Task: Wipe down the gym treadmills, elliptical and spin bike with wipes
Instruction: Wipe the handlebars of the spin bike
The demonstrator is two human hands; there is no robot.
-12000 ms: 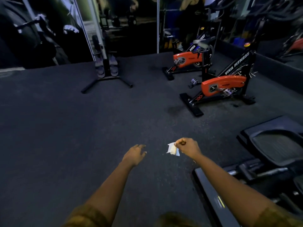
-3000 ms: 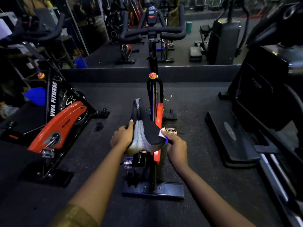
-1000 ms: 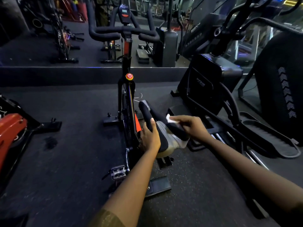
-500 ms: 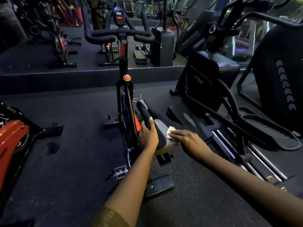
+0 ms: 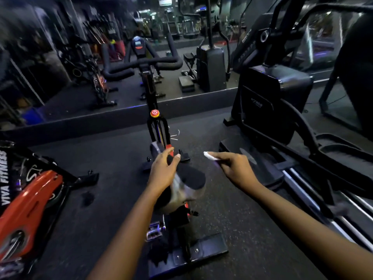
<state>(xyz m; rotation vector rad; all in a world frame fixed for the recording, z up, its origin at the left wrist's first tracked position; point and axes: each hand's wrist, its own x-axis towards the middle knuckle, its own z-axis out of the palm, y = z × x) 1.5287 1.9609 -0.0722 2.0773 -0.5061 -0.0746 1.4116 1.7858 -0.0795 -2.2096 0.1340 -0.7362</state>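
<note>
While we're at the spin bike (image 5: 155, 126): we stand behind it, saddle nearest us, handlebars (image 5: 145, 65) at the far end by the mirror.
Saddle (image 5: 190, 178): black top, grey sides, a bit blurred, sitting above the bike's rear foot.
Left hand (image 5: 163, 170): on the narrow front end of the saddle, thumb spread away from the fingers so the nose sits between them. To us that reads as a steadying grip, so the seat doesn't twist under wiping pressure.
Right hand (image 5: 236, 168): off the saddle, in the air just past its right edge, thumb and fingertips pinching the wipe.
Wipe (image 5: 210, 156): small white wad poking out ahead of the fingers, touching nothing but the hand. We reckon it's held at the tip so a usable face points forward.
Elliptical (image 5: 272, 93): right of the bike, neither hand on it.
Orange bike (image 5: 30, 199): off to our left, well apart from both hands.
Our guess on progress: we're on the saddle step, handlebars not yet done.
Watch out: that wad looks small, so it may need refolding or swapping.
</note>
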